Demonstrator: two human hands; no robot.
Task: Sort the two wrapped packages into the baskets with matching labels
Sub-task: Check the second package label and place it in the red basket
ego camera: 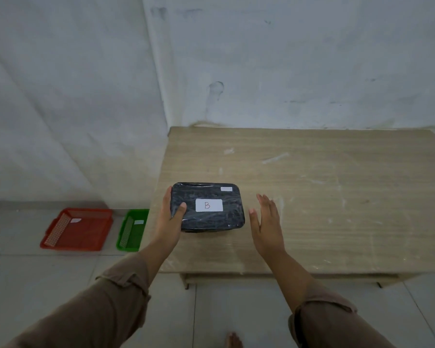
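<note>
A black wrapped package [219, 219] with a white label reading "B" lies near the left front corner of the wooden table [312, 197]. It seems to rest on a second dark package, of which only an edge shows beneath. My left hand [170, 217] clasps the package's left side, thumb on top. My right hand [265, 222] hovers flat and open just right of the package, not touching it. On the floor to the left stand a red basket [86, 237] and a green basket [128, 243], each with a small white label I cannot read.
The table stands against a whitewashed wall in a corner. The green basket is partly hidden by the table's left edge. The floor is pale tile, and a bare foot [232, 341] shows at the bottom edge.
</note>
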